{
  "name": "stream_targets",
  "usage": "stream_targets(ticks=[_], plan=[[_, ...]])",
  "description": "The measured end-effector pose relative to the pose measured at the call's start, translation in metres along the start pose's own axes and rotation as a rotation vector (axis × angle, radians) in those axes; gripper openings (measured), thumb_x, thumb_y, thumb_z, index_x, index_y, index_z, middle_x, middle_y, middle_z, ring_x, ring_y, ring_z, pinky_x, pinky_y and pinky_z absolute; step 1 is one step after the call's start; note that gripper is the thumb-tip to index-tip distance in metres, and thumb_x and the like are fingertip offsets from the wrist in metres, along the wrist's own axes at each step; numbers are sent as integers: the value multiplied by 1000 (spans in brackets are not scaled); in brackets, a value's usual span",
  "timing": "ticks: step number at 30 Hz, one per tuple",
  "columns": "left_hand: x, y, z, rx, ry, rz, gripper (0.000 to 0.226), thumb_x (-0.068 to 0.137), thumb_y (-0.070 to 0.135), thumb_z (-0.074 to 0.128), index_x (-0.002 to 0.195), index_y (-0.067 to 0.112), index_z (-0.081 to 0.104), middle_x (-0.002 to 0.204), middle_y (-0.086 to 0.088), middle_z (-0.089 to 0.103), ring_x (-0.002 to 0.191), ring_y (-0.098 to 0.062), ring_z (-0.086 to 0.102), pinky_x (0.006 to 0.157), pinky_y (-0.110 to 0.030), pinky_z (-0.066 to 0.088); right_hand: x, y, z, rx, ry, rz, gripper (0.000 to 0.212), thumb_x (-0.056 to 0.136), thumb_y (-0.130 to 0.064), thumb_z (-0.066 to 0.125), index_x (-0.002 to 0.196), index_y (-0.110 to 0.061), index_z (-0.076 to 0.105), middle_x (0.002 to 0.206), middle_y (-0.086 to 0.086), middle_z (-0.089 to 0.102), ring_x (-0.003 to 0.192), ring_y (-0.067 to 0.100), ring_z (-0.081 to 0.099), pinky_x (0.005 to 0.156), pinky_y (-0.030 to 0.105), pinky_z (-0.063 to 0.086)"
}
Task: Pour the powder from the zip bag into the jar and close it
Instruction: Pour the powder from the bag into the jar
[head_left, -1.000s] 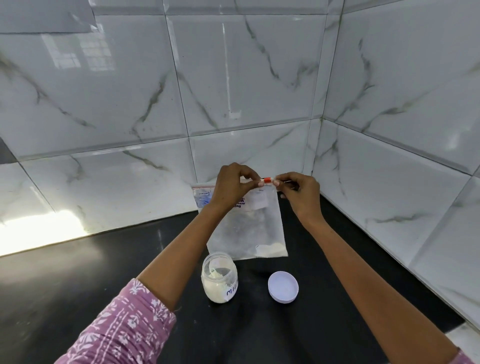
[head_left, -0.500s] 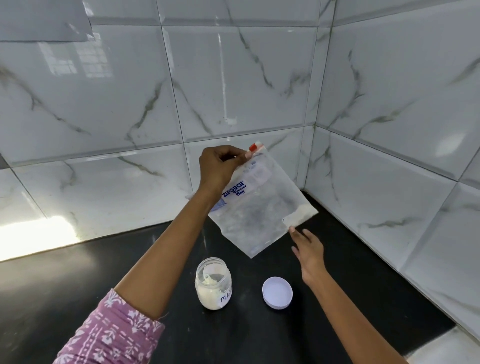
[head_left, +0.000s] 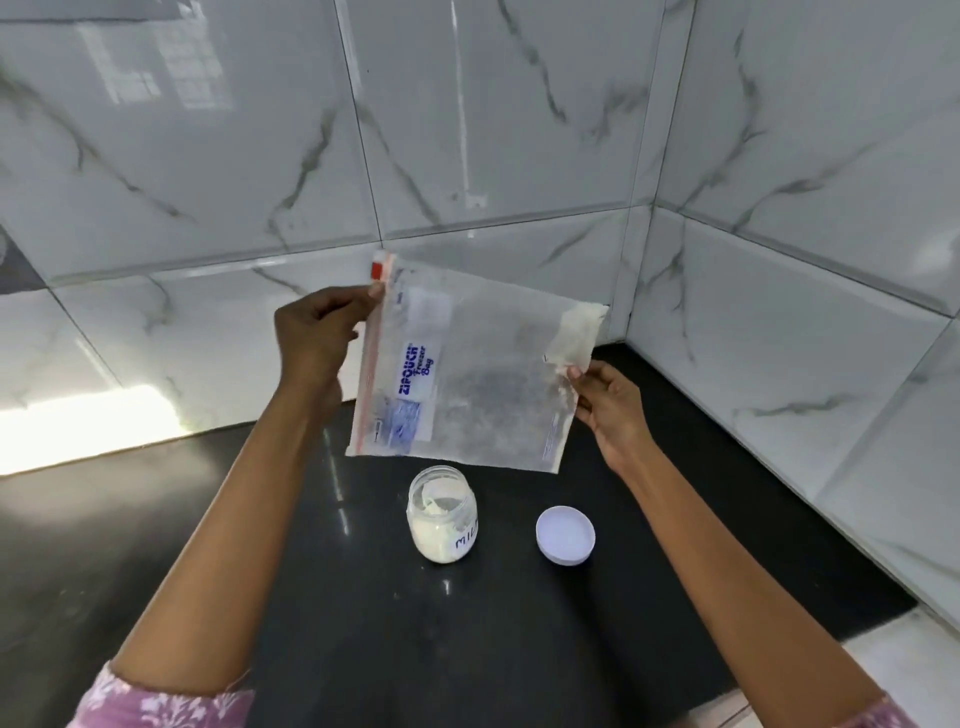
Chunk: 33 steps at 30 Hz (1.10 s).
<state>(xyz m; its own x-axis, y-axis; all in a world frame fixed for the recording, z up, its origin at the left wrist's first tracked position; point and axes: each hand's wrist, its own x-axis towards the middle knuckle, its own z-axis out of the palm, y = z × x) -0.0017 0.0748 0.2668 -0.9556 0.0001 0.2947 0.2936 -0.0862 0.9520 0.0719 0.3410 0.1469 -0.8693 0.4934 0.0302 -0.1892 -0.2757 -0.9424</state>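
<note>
There is only one view, from a camera on the person's head. It looks forward and down into a tiled wall corner (head_left: 641, 270), and it is close above the black table (head_left: 363, 623). Both forearms reach in from the bottom edge.

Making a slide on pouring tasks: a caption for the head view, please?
Both hands (left hand, right hand) hold a zip bag sideways above an open jar, its lid beside it.

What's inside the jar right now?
The open jar holds white powder in its lower part, with some clinging to the inner wall. Its label hides part of the powder level.
</note>
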Motion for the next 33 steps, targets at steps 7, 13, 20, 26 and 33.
stream_targets(ticks=[7, 13, 20, 26, 33], plan=[[-28, -34, -34, -52, 107, -148, 6, 80, 12, 73, 76, 15, 71, 62, 10, 71, 57, -3, 64, 53, -17, 50, 8, -4, 13, -52, -104, -35, 8, 86, -12, 64, 94, -13, 64, 87, 3, 71, 80, 13, 67, 80, 28, 55], [-39, -47, -38, -141, 186, -157, 5, 80, 5, 72, 81, 9, 71, 62, 8, 72, 60, -5, 66, 60, -15, 53, 13, 7, 18, -42, -179, -29, 15, 85, -11, 65, 100, -12, 63, 95, 6, 70, 86, 16, 66, 88, 35, 53], [-36, -50, -31, -123, 207, -150, 6, 78, 4, 73, 84, 6, 72, 61, 7, 71, 60, -6, 66, 62, -14, 53, 14, 8, 21, -26, -208, -36, 25, 87, -5, 61, 112, -7, 60, 100, 7, 69, 87, 14, 68, 78, 24, 58], [-28, -42, -13, -118, 168, -165, 15, 78, 7, 75, 91, 3, 72, 79, -8, 70, 70, -16, 66, 64, -15, 53, 17, 9, 10, 9, -137, -26, 22, 87, -2, 59, 109, -8, 62, 98, 5, 70, 87, 14, 69, 84, 29, 56], [-22, -37, 3, -146, 127, -192, 13, 79, 7, 74, 91, 2, 71, 78, -8, 70, 62, -8, 67, 61, -13, 53, 25, -10, -6, -11, -113, -68, 19, 85, -6, 63, 103, -14, 65, 97, 2, 72, 89, 14, 70, 78, 26, 58]])
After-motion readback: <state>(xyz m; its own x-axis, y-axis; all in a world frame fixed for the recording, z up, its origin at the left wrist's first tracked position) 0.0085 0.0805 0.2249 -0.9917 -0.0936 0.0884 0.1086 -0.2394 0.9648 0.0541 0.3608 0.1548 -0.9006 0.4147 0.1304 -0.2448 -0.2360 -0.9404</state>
